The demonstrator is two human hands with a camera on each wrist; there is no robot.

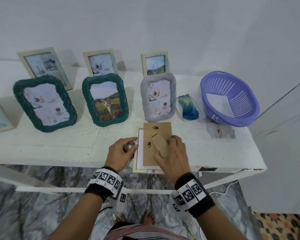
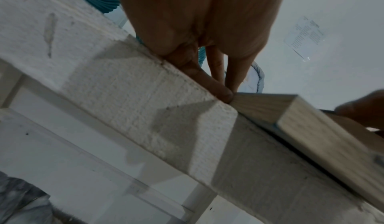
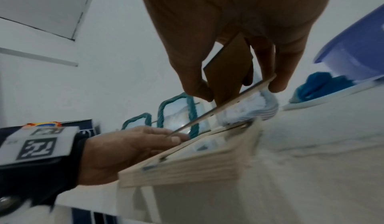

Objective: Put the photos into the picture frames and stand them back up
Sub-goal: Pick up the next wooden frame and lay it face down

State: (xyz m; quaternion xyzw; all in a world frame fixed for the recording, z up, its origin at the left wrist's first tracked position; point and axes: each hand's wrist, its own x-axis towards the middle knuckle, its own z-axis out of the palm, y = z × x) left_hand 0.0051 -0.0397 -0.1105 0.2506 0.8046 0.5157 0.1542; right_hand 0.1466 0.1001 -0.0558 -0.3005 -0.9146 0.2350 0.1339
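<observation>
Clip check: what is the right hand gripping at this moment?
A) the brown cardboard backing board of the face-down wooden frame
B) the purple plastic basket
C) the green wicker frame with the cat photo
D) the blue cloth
A: the right hand pinches the brown cardboard backing board by its stand flap and edge, tilted above the face-down wooden frame.
</observation>
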